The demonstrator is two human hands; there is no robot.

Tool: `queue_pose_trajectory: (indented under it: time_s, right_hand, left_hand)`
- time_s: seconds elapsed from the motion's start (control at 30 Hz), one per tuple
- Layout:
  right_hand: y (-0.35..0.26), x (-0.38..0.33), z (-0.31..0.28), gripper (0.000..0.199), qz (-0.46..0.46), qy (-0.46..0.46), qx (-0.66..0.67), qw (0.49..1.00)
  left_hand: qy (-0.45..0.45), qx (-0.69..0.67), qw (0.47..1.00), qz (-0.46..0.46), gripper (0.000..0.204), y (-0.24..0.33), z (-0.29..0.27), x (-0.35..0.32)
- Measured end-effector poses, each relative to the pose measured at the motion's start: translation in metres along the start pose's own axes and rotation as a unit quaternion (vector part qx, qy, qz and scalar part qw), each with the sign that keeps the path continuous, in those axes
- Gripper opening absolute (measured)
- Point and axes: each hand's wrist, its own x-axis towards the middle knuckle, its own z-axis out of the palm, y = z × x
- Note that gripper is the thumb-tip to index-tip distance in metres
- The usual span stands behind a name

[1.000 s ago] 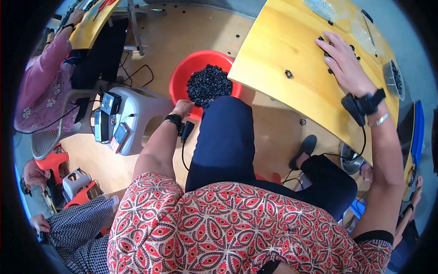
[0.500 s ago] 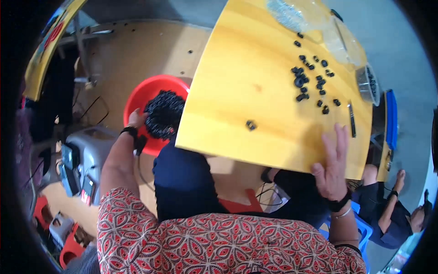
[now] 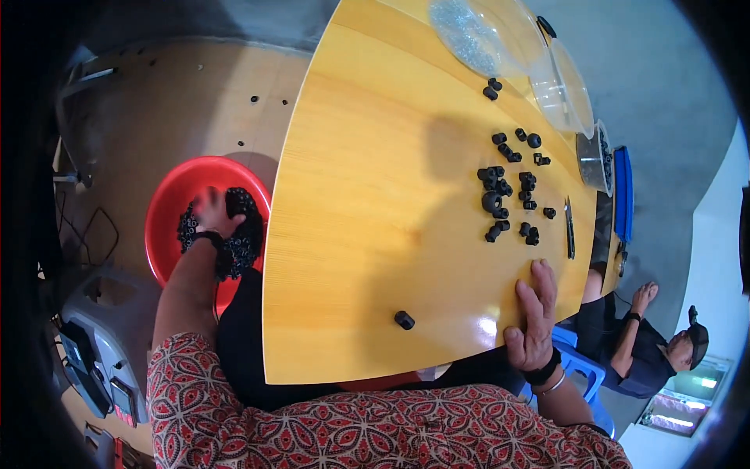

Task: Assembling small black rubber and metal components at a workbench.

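Observation:
My left hand [image 3: 215,213] reaches down into a red basin [image 3: 166,184] at the left, over a heap of small black parts [image 3: 248,213]. Its fingers are blurred, but the thumb stands apart and nothing shows in its grasp. My right hand [image 3: 536,316] lies at the near right edge of the yellow table [image 3: 351,195], fingers extended and holding nothing. A lone short black cylindrical part [image 3: 404,320] lies near the front of the table. Several similar black parts [image 3: 500,184] are scattered beyond my right hand, beside a slim dark pen-like tool [image 3: 569,228].
At the table's far end are a clear container with small transparent pieces [image 3: 466,37] and a clear tub of dark parts [image 3: 595,160]. A grey stool [image 3: 105,293] carrying devices stands left. Another person [image 3: 633,352] sits at the right.
My left hand has moved from the basin's rim onto the heap of parts. My view has shifted, with the table now looking nearer. My right hand stays at the table edge.

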Motion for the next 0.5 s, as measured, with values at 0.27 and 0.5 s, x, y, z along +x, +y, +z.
queue_pose_trajectory:
  time_s: [0.27, 0.5]
  right_hand:
    - [-0.003, 0.001, 0.004, 0.052, 0.003, 0.011, 0.009, 1.000]
    - [-0.002, -0.001, 0.004, 0.051, -0.005, 0.029, -0.007, 1.000]
  left_hand:
    - [0.076, -0.103, 0.974, 0.190, 0.056, -0.050, 0.087, -0.027]
    - [0.041, -0.134, 0.973, 0.184, 0.036, -0.049, 0.086, -0.031]
